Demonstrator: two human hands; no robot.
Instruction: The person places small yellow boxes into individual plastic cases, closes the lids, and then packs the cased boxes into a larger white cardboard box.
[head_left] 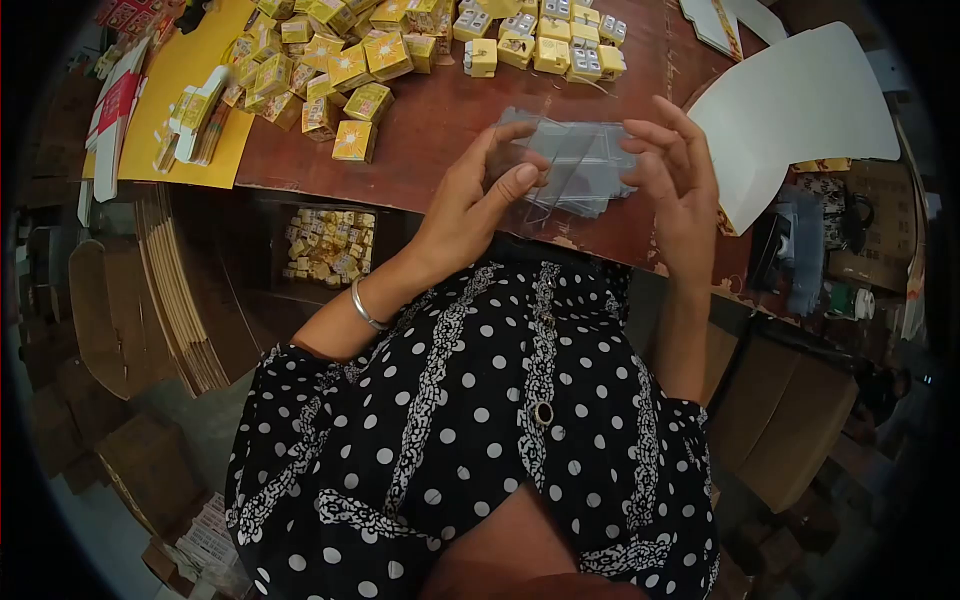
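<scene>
My left hand (pixel 490 185) is closed on a clear plastic sheet or sleeve (pixel 545 185), its thumb and fingers on the left edge. On the other side, my right hand (pixel 675 160) is raised with its fingers apart, close to the right end of the plastic. Whether its fingertips touch the plastic is hard to tell. Beneath lies a stack of clear plastic pieces (pixel 590 150) near the table's front edge.
Small yellow boxes (pixel 355 140) are heaped at the back left of the red-brown table (pixel 430 125). Yellow-and-white pieces (pixel 552 55) stand in rows behind the plastic. A white open carton (pixel 770 110) is at the right. Below the table, a box (pixel 330 245) holds small yellow items.
</scene>
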